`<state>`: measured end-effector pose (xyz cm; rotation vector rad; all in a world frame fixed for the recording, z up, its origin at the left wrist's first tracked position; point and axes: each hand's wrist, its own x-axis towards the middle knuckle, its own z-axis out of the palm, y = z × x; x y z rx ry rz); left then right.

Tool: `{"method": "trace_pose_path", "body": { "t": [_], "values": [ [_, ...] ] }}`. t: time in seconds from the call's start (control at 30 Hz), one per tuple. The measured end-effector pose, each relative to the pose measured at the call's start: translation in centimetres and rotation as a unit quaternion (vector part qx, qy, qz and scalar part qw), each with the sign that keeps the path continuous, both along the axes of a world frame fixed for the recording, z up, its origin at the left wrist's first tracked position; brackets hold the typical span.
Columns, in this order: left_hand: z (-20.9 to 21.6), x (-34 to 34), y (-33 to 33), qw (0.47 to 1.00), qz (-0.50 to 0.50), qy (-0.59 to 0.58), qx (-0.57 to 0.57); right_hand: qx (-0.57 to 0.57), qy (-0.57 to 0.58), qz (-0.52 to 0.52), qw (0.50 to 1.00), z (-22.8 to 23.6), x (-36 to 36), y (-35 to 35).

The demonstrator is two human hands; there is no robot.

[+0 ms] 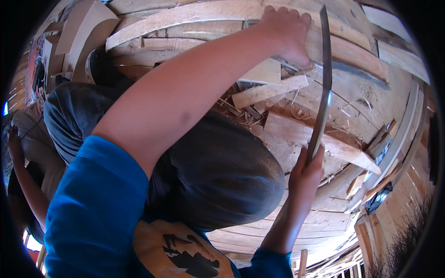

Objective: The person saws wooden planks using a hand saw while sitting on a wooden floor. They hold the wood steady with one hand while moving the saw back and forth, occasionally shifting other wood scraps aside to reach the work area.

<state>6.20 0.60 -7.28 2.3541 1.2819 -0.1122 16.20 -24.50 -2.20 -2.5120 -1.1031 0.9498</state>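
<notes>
The curved board (194, 16) lay along the far edge of the plank floor (354, 88), its bowed side facing away from the person. The left hand (285, 37) lay across it, fingertips slightly apart toward its far edge; whether they clamped the wood or merely rested there, I could not tell. The right hand (308, 169) had its fingers wrapped tightly around the lower end of a long blade (326, 74), which stood to the right of the left hand; contact between tip and board could not be made out.

The board looked stiff and fairly heavy for its length, likely dry and grippy rather than slippery, with splinters a risk along its raw edges. Near mid-length, across its width, seemed the best hold, well clear of the blade. The blade looked rigid and thin, probably tip-heavy, safe to take only at its lower end. A short pale offcut (271, 91), light by its looks, lay among shavings nearer the person.
</notes>
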Motion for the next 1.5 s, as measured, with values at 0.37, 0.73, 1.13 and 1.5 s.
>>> {"method": "trace_pose_path", "body": {
  "t": [0.37,0.73,1.13,1.5],
  "values": [
    [0.0,0.3,0.1,1.0,0.005,0.003,-0.001,0.074,-0.039,0.046,0.995,-0.2,-0.2,-0.6],
    [0.3,0.9,-0.8,1.0,-0.009,0.011,-0.003,0.065,-0.042,0.053,0.996,-0.3,0.1,2.4],
    [2.1,0.6,0.2,0.998,0.006,-0.025,-0.05,-0.016,-0.058,0.026,0.998,0.1,0.5,2.5],
    [3.0,0.4,-0.1,0.997,-0.003,-0.042,-0.061,0.03,-0.058,0.067,0.996,-0.8,0.8,2.2]
  ]
}}
